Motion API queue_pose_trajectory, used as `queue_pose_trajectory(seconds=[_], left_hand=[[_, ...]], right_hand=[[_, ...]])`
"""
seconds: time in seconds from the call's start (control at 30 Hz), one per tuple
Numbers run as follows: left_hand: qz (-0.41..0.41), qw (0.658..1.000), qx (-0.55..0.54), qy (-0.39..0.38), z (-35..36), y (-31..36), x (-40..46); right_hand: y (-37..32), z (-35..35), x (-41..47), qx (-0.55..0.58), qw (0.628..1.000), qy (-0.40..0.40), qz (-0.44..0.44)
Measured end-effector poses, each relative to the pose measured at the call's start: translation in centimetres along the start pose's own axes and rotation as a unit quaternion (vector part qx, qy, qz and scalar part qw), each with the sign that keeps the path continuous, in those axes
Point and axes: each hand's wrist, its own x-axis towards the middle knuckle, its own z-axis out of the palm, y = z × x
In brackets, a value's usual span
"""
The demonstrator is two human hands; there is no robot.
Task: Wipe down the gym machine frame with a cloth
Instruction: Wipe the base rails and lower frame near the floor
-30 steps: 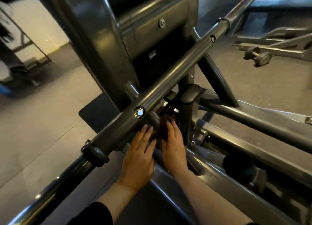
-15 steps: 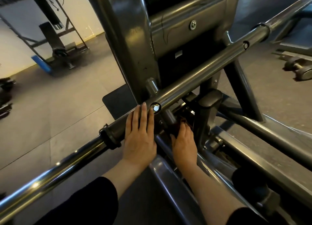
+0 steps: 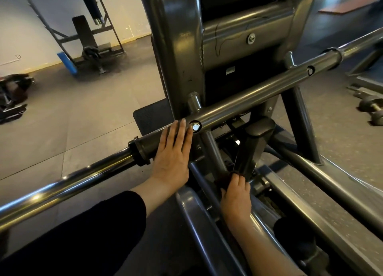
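Note:
The grey gym machine frame (image 3: 178,47) fills the middle of the head view, crossed by a long diagonal bar (image 3: 248,97). My left hand (image 3: 172,153) rests flat on that bar with straight fingers, just left of a shiny round bolt (image 3: 195,127). My right hand (image 3: 235,197) reaches low into the frame and presses a dark cloth (image 3: 224,180) against the base of a black padded post (image 3: 251,149). The cloth is mostly hidden under my fingers, so little of it shows.
A black collar (image 3: 138,151) sits on the bar left of my left hand, with the chrome part (image 3: 62,184) running toward me. Lower frame rails (image 3: 331,188) slope off to the right. A bench rack (image 3: 87,37) stands at the far wall and dumbbells (image 3: 371,108) lie at the right.
My left hand came up from beside the right and now lies flat on the bar. My right hand drew back toward me, down to the base of the padded post.

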Motion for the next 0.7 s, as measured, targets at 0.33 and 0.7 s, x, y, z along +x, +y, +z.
queue_pose_trajectory(seconds=[0.33, 0.7], left_hand=[[0.021, 0.995, -0.086, 0.046, 0.1, 0.6, -1.7], [-0.074, 0.981, -0.133, 0.121, -0.9, -7.8, -9.3]], right_hand=[[-2.6, -2.1, 3.3, -0.264, 0.879, -0.024, -0.398], [-13.8, -5.9, -0.1, 0.183, 0.881, 0.140, -0.413]])
